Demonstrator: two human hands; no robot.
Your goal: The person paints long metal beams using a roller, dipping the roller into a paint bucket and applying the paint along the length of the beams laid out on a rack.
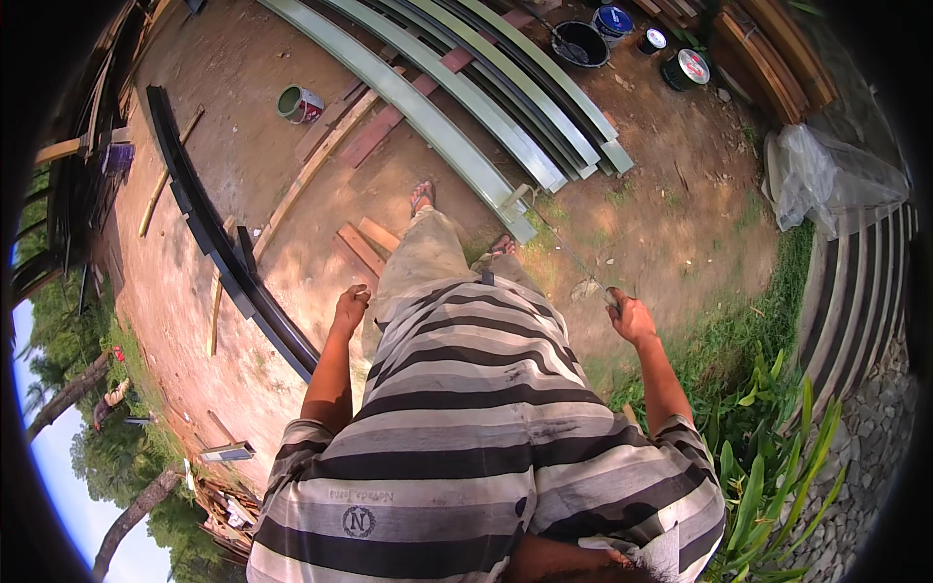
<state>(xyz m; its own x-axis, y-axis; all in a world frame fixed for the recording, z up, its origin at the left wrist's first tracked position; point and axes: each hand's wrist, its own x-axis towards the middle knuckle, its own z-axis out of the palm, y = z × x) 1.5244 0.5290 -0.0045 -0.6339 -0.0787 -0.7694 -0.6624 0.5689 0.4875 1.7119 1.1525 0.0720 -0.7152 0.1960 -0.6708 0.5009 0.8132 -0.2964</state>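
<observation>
My right hand (632, 317) is closed around the handle of what looks like a paint roller (573, 251). Its thin rod runs forward and left, and its small head touches or hovers over the near end of a pale green metal beam (428, 133); I cannot tell which. At my left side hangs my left hand (352, 307), fingers curled; whether anything is in them is hidden. Beyond the nearest beam, more long green and dark beams (544, 160) lie side by side across reddish wooden supports (374, 134).
A paint can (299, 104) stands on the dirt left of the beams. Farther right are a black bucket (580, 45), a blue-lidded pail (612, 21) and a dark can (685, 69). Black beams (219, 238) curve along the left. Plastic sheeting (826, 180) and leafy plants (768, 476) border the right.
</observation>
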